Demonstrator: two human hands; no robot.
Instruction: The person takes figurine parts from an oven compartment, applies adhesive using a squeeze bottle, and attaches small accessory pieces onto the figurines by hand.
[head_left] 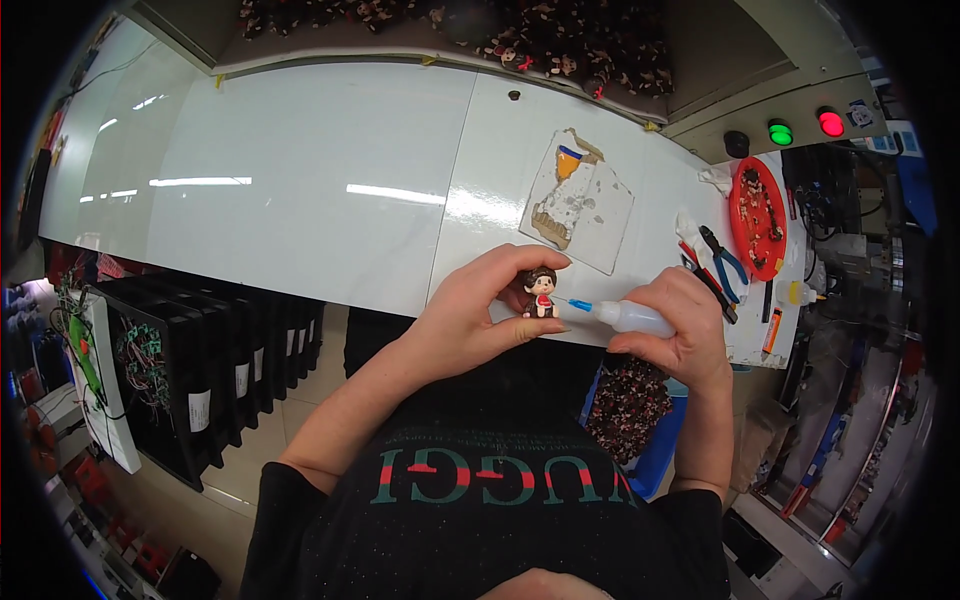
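Between the thumb and fingers of my left hand point(478, 308) is a small brown-and-cream toy figurine point(540, 291) with a red front, held upright near the table's front edge. My right hand point(682, 325) is closed round a white squeeze bottle point(640, 318) tipped with a blue needle nozzle point(580, 305). The thin needle points left and ends at or very near the figurine's red front; whether it touches, I cannot tell. Beyond my hands a smeared clear plate point(600, 215) lies on the white table point(320, 215).
Pliers point(722, 263) and a red dish of small parts point(775, 225) lie at the right. A machine housing with green point(780, 132) and red lights point(830, 122) overhangs the back. Below the table are a blue bin point(660, 452) of figurine parts and, at left, black racks point(170, 385).
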